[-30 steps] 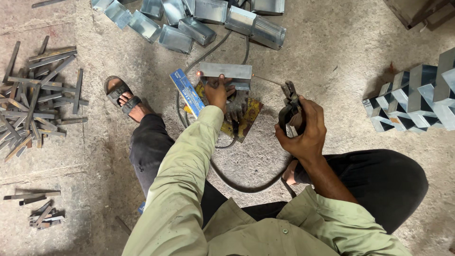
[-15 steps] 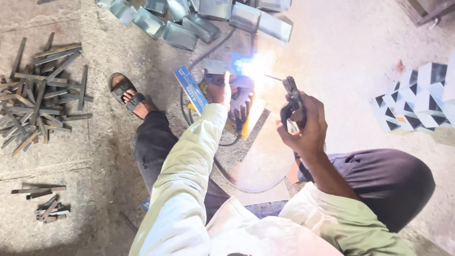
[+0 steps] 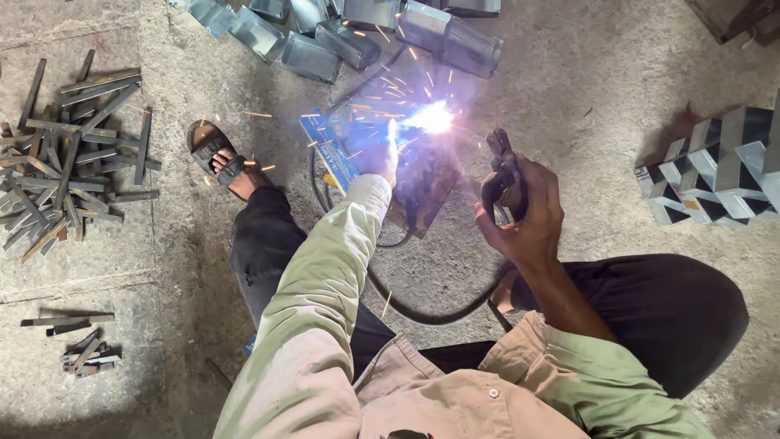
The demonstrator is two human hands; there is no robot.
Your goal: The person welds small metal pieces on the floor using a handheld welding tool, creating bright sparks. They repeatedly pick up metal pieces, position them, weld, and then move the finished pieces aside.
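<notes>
Dark welding electrode holder (image 3: 504, 175), clamp-type, gripped upright in right hand (image 3: 528, 223); black cable (image 3: 422, 313) trailing from it across concrete floor. Workpiece under left hand (image 3: 380, 158): probably a small metal box, washed out by arc glare (image 3: 431, 119), sparks scattering.

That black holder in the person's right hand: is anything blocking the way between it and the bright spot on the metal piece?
Nothing visible does. The right hand grips the black holder, and only open air, glare and sparks lie between it and the bright arc. The left hand rests on the other side of the arc, on the workpiece, not across that path.
</notes>
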